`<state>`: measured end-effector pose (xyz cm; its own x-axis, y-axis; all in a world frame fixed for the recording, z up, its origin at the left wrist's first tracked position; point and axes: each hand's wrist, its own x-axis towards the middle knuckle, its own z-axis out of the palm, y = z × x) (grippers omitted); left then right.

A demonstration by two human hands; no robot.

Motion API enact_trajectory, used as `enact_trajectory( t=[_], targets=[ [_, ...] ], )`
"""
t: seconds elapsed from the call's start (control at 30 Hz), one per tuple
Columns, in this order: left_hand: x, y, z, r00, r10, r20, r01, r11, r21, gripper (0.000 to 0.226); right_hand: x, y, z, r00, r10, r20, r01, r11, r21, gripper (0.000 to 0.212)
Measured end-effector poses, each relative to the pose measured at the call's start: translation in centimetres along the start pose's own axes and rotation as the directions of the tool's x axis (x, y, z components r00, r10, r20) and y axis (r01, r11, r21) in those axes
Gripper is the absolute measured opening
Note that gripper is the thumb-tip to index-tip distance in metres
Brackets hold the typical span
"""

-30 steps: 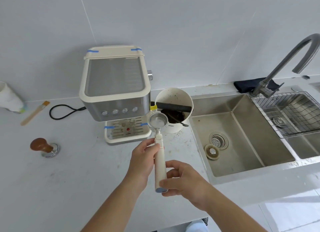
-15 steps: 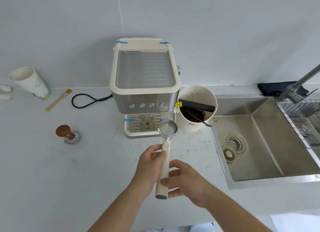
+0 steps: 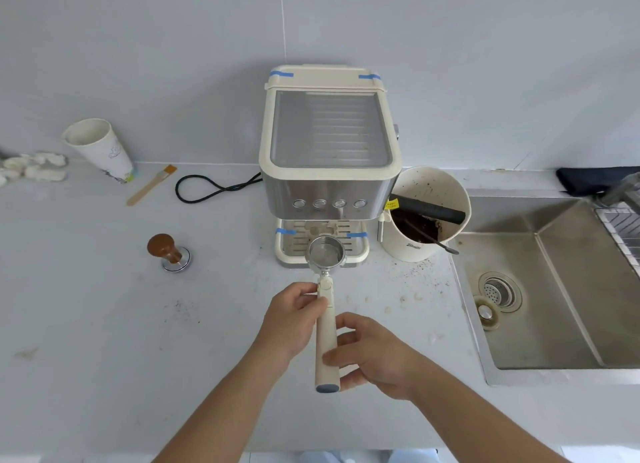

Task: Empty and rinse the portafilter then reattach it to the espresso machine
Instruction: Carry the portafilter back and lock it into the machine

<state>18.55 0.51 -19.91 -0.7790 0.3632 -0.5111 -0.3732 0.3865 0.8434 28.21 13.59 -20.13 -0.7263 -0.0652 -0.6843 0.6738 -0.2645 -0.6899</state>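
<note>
**Operator:** Report the counter, left to right.

**Technician:** A white paper cup (image 3: 98, 149) stands at far left. A brown wood-knobbed steel tamper (image 3: 168, 251) stands nearer. The left hand (image 3: 294, 320) grips the upper handle of the cream-handled steel portafilter (image 3: 326, 334), thumb on top. The round basket faces up, just in front of the drip tray of the cream and steel espresso machine (image 3: 329, 185).

**Operator:** And the other hand?

**Technician:** The right hand (image 3: 374, 355) curls its fingers round the lower handle. A cream round grounds bin (image 3: 405, 241) stands right of the machine, beside the steel sink (image 3: 571, 289).
</note>
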Motion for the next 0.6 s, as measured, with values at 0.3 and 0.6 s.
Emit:
enact_trajectory(
  t=[0.3,0.6],
  targets=[
    [-1.0,6.6,-5.6,0.781,0.619,-0.082,-0.525,0.722,0.45,0.017,2.4,-0.5,0.3,0.998,0.019,0.063,-0.022,0.999,0.039,0.05],
    [1.2,16.9,-7.3,0.424,0.892,0.156,-0.736,0.239,0.633,0.02,4.4,-2.3,0.1,0.998,-0.027,0.062,0.021,0.995,0.098,0.055]
  ],
)
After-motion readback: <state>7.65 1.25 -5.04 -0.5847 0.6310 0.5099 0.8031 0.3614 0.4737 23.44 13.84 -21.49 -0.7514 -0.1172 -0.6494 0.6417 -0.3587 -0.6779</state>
